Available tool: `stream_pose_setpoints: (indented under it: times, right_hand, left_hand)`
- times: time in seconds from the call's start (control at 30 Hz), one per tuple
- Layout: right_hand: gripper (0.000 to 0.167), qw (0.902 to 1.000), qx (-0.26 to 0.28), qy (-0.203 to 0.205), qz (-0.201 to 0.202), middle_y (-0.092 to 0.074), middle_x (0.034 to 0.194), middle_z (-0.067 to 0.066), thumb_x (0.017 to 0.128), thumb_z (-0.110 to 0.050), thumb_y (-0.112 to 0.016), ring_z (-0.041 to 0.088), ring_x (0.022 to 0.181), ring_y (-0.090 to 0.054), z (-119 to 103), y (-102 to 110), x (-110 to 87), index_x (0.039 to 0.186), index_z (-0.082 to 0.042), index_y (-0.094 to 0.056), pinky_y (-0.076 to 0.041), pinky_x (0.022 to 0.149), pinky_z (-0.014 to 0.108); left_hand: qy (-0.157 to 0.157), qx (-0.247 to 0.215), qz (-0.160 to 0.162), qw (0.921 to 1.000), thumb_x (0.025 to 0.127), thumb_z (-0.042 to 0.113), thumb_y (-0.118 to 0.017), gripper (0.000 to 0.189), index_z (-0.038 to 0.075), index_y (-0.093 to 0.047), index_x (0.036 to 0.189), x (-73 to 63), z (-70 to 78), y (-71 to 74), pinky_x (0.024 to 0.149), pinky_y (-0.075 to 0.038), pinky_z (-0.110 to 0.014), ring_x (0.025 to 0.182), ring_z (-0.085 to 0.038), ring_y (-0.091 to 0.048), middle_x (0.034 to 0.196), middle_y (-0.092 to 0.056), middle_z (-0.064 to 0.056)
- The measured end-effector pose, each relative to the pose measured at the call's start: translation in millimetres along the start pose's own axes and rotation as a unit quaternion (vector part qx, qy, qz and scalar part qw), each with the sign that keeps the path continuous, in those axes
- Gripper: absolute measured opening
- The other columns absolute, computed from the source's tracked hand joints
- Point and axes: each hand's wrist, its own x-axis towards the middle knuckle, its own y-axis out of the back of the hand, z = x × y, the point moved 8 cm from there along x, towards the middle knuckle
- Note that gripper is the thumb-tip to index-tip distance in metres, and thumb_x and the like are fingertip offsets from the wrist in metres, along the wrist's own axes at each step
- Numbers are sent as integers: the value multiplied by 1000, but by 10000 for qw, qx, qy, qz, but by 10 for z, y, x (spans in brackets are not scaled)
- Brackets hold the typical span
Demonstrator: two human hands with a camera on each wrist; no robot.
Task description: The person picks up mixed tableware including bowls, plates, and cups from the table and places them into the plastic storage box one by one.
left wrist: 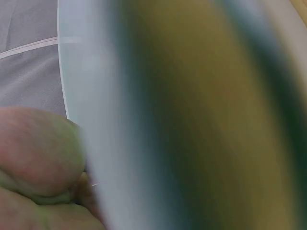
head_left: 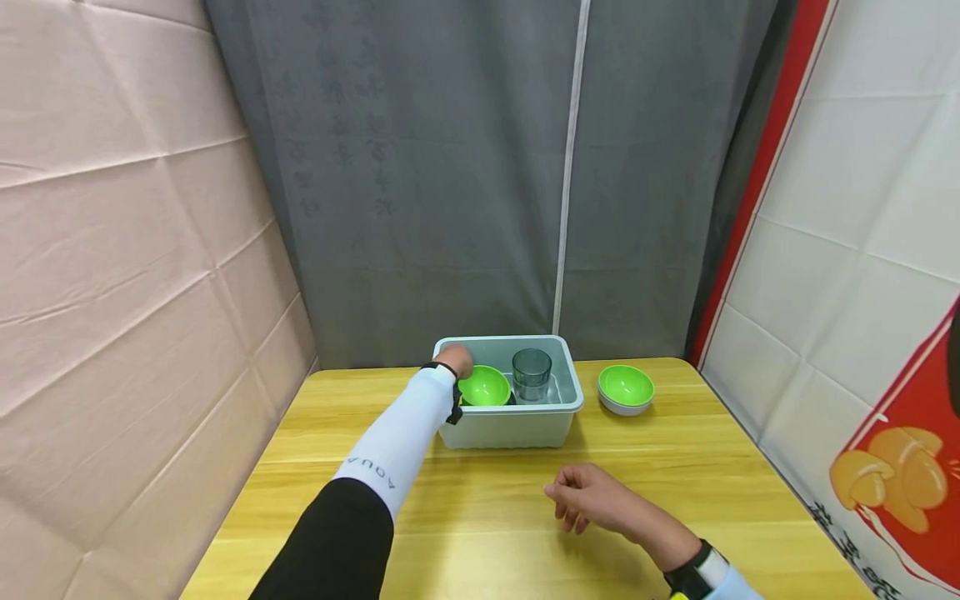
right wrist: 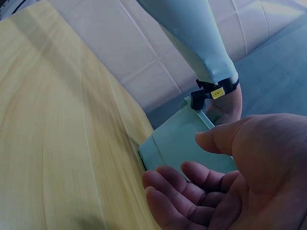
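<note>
A light green-grey plastic bin [head_left: 510,427] stands at the far side of the table. My left hand [head_left: 456,361] reaches into its left part and grips the edge of a bright green bowl [head_left: 486,387]; the fingertips are hidden. In the left wrist view, a blurred curved surface fills most of the picture, with part of the left hand [left wrist: 41,153] at lower left. To the bowl's right inside the bin is a clear drinking glass [head_left: 531,373]. My right hand [head_left: 592,500] hovers over the table in front of the bin, fingers loosely bent and holding nothing.
A second green bowl with a white outside [head_left: 626,389] sits on the wooden table [head_left: 480,525] to the right of the bin. A grey curtain [head_left: 420,183] hangs behind the table, with a pale quilted wall [head_left: 135,275] at left and a white one [head_left: 840,250] at right.
</note>
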Motion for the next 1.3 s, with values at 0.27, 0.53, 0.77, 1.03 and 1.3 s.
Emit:
stream_pose_setpoints:
  times: [0.27,0.53,0.77,1.03,1.3]
  right_hand:
    - [31,9999,-75,-32,-70,-72,87,11,112,-28,-67,25,74,-73,5,30,9,98,0,-64,-62,63,36]
    - [32,9999,-146,-61,-71,-73,89,12,112,-29,-66,28,77,-74,-21,65,16,98,0,-65,-63,65,40]
    - [35,9996,-266,-122,-25,-73,90,10,112,-31,-66,30,79,-75,-18,179,73,102,2,-64,-64,68,43]
    - [30,9992,-313,-76,244,-73,94,13,113,-30,-65,30,81,-75,24,318,138,108,0,-63,-63,68,45]
    - [33,9988,-373,-32,300,-73,97,15,112,-30,-67,31,84,-75,-30,339,159,110,2,-62,-64,70,43]
  left_hand:
    - [-63,-266,-313,9991,110,5,-43,41,10,-53,71,-94,-49,35,58,-36,-25,68,-16,-43,89,-53,-8]
    - [-555,-1015,242,9930,100,-3,-46,42,16,-41,62,-382,-84,255,50,-34,-24,55,-12,-35,69,-42,0]
    - [-539,-2788,936,9542,105,9,-51,16,10,-66,99,-786,-358,455,75,-48,-35,88,-20,-56,104,-62,-7]
    - [-845,-3804,1482,9090,111,24,-66,24,8,-74,127,-1380,-514,304,96,-56,-46,112,-29,-68,118,-74,-10]
    - [-959,-4376,1610,8794,110,22,-68,19,7,-76,119,-1843,-635,-97,91,-60,-42,101,-22,-70,111,-75,-11]
